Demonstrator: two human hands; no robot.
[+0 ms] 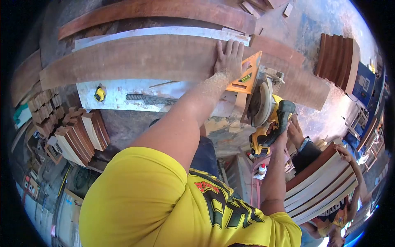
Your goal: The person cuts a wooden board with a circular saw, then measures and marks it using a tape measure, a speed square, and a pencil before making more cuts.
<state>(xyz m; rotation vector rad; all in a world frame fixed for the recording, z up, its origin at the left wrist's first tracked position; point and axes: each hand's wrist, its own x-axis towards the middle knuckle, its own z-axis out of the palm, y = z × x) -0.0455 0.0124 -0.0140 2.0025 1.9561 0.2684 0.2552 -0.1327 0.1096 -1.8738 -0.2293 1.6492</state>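
My left hand lies with fingers spread on a long brown wooden board, beside an orange speed square and touching or close to its edge. My right hand is wrapped round the handle of a yellow and black cordless circular saw. The saw stands at the right of the square, over the board; its blade edge is hidden by the guard. Below the board, a white-topped surface carries a yellow tape measure and a dark, long-handled tool.
Another person's hand is close beside the saw. Another hand rests on a stack of curved boards at lower right. More cut pieces stand at left, and another stack at upper right. A white bottle stands below the saw.
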